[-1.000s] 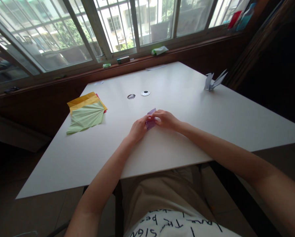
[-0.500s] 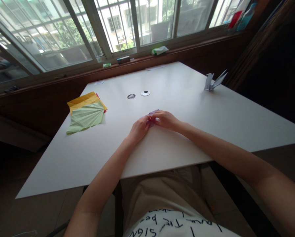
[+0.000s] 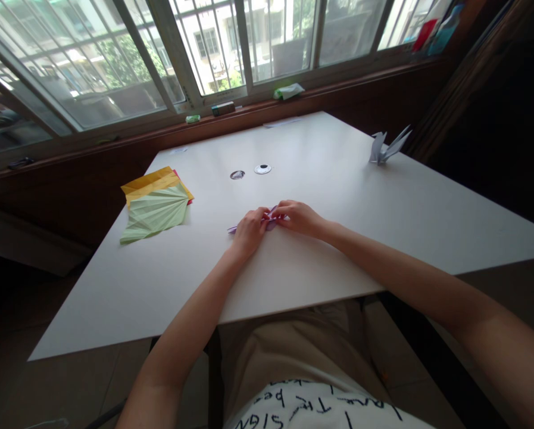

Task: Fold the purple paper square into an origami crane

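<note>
Both hands meet over a small folded purple paper near the middle of the white table. My left hand is closed on its left part, and a thin pointed end of the paper sticks out beyond that hand to the left. Pinched between the fingers of my right hand is the right part, with a small tip showing above the fingertips. Most of the paper is hidden under the fingers, so its full shape cannot be made out.
Creased green paper overlaps yellow paper at the left, with a red edge beneath. Two round discs, one silvery and one white with a dark centre, lie beyond my hands. A grey paper crane stands at the right edge.
The purple paper has turned in my hands, and a thin end now shows left of my left hand. My fingers have shifted slightly; everything else stays put.
</note>
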Demonstrator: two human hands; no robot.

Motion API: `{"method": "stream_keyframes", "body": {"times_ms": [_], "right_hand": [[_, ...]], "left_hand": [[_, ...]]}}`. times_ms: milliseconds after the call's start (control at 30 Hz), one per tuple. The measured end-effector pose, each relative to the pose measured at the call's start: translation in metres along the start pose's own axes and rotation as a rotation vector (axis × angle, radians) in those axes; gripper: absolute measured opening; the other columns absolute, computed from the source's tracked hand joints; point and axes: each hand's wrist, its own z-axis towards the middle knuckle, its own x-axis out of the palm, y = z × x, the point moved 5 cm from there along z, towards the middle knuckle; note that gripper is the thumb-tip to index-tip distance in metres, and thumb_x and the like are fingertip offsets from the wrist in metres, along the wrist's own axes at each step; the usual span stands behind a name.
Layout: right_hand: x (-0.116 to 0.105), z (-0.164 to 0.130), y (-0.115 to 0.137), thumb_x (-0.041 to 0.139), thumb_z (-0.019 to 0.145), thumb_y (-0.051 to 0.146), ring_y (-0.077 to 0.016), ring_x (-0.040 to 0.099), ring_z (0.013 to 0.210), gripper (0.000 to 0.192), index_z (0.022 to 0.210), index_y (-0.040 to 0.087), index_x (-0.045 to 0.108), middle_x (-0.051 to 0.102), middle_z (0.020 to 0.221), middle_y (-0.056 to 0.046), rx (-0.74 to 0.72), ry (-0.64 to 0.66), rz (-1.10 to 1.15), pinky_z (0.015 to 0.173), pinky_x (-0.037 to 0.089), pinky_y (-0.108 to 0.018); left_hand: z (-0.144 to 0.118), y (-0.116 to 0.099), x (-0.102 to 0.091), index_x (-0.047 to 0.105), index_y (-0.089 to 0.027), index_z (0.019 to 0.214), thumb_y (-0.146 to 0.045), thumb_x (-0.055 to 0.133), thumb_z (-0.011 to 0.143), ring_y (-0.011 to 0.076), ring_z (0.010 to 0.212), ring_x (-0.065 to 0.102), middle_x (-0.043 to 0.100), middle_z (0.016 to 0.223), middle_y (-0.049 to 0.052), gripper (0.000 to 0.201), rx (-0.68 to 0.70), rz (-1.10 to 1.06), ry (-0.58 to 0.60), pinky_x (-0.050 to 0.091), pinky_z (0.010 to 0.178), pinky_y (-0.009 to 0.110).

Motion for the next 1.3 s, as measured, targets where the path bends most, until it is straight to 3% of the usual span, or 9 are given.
{"method": "stream_keyframes", "body": {"times_ms": [267,567,900,1300], "right_hand": [[0.000,-0.001,0.001,0.054,0.080,0.020,-0.0142,0.057,0.075,0.017,0.086,0.019,0.070,0.063,0.084,-0.005,0.011,0.019,-0.007,0.069,0.042,-0.024],[-0.002,0.000,-0.006,0.049,0.082,0.019,-0.0181,0.054,0.085,0.017,0.083,0.018,0.066,0.063,0.087,-0.006,0.039,-0.130,-0.079,0.072,0.040,-0.027],[0.001,0.002,-0.011,0.056,0.080,0.026,-0.0195,0.053,0.082,0.015,0.085,0.017,0.066,0.063,0.084,-0.007,0.127,-0.006,-0.150,0.075,0.038,-0.030],[-0.004,0.001,-0.011,0.056,0.078,0.026,-0.0202,0.051,0.081,0.017,0.087,0.015,0.066,0.062,0.083,-0.008,0.210,0.021,-0.164,0.076,0.036,-0.030]], "left_hand": [[0.000,0.003,0.000,0.052,-0.022,0.103,-0.017,0.047,0.083,0.0163,0.088,0.062,0.068,0.094,0.002,0.021,-0.032,-0.059,-0.010,0.047,0.078,0.029],[0.000,0.001,0.003,0.053,-0.023,0.106,-0.014,0.049,0.080,0.0155,0.088,0.063,0.069,0.092,0.001,0.028,0.036,-0.113,0.009,0.047,0.079,0.027],[0.000,-0.007,0.004,0.056,-0.022,0.106,-0.017,0.049,0.082,0.0148,0.086,0.064,0.069,0.093,0.003,0.025,0.108,-0.219,0.031,0.048,0.079,0.027],[-0.001,-0.007,0.005,0.056,-0.022,0.105,-0.015,0.049,0.081,0.0145,0.084,0.063,0.068,0.090,0.002,0.026,0.126,-0.243,0.047,0.048,0.078,0.027]]}}
